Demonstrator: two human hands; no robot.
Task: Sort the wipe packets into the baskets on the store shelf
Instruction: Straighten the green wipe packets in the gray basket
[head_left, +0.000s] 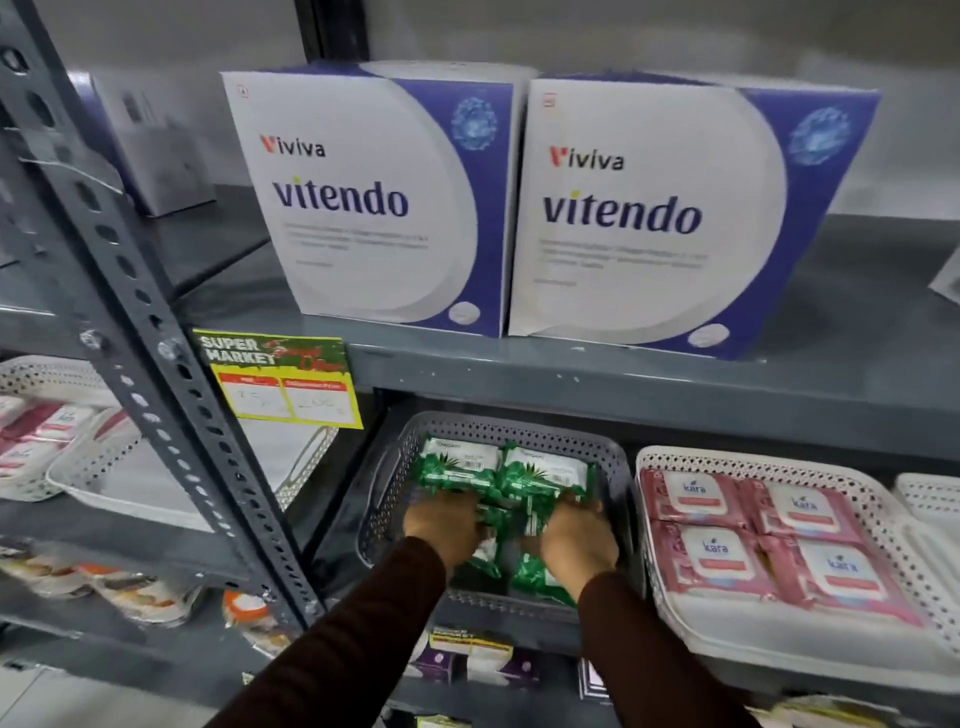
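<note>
At the far left a white basket (88, 467) holds pink-and-white packets, and just right of the grey shelf post (156, 374) hangs a yellow price tag (283, 382). In the middle sits the grey basket (498, 431), where the green wipe packets (506, 478) lie in a loose pile, two flat at the far end and others tumbled nearer. The left hand (444, 525) is curled over the near left packets, fingers closed on them; the right hand (579, 538) grips the near right ones the same way. To do this well, I would press the packets flat and square them into rows, labels up, keeping them below the rim. To the right, the white basket (769, 462) of pink packets (769, 540) shows the tidy grid to match. Above stand two large white-and-blue boxes (545, 208).
</note>
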